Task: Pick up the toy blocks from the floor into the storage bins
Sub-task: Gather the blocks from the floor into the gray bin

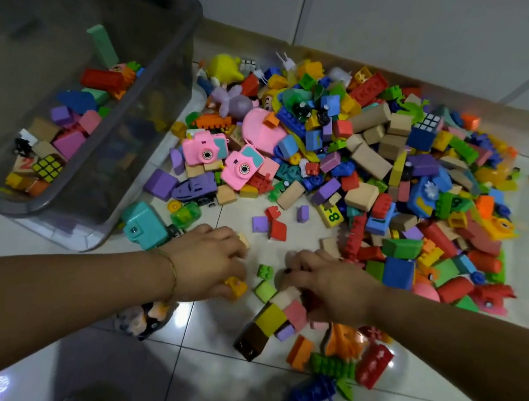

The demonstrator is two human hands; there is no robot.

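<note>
A big heap of coloured toy blocks covers the tiled floor ahead and to the right. A grey see-through storage bin stands at the left with several blocks in its bottom. My left hand is down on the floor, its fingers curled over a yellow block and a small beige one. My right hand is beside it, fingers curled round a clump of blocks: beige, pink and yellow pieces. Two green blocks lie between my hands.
Two pink toy cameras and a teal toy camera lie next to the bin. Orange, red, green and blue pieces sit under my right forearm. A small toy lies under my left wrist. White walls stand behind the heap.
</note>
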